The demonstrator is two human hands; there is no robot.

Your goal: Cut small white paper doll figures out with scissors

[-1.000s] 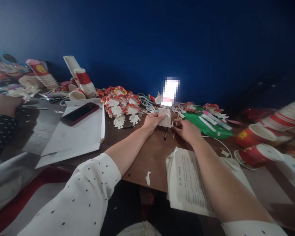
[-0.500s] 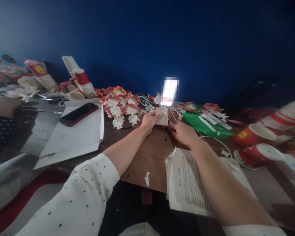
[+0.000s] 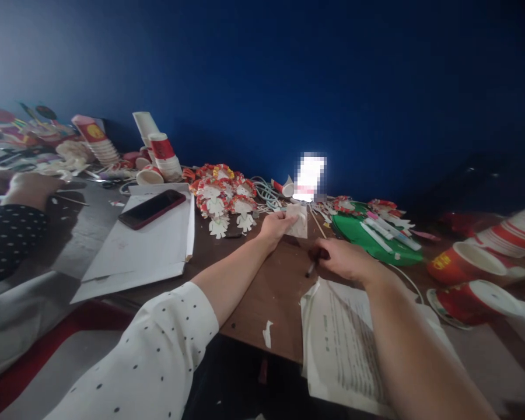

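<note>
A small pale piece of paper is pinched between the thumb and fingers of my left hand, above the middle of the brown table. My right hand is to its right, with fingers closed around a dark pen. The pen's lower end sticks out below the fingers, and the rest is mostly hidden. Just beyond the paper a bright phone-like screen stands upright, its content blurred out. Under my right forearm lies a printed booklet.
Left are red-and-white paper figures, a phone on white sheets and stacked paper cups. Markers lie on a green piece at right, near red cups. A co-worker's hand is far left.
My right hand has closed on the dark pen and lifted it slightly toward me and to the right. My left hand still holds the paper. The whole view has shifted a little.
</note>
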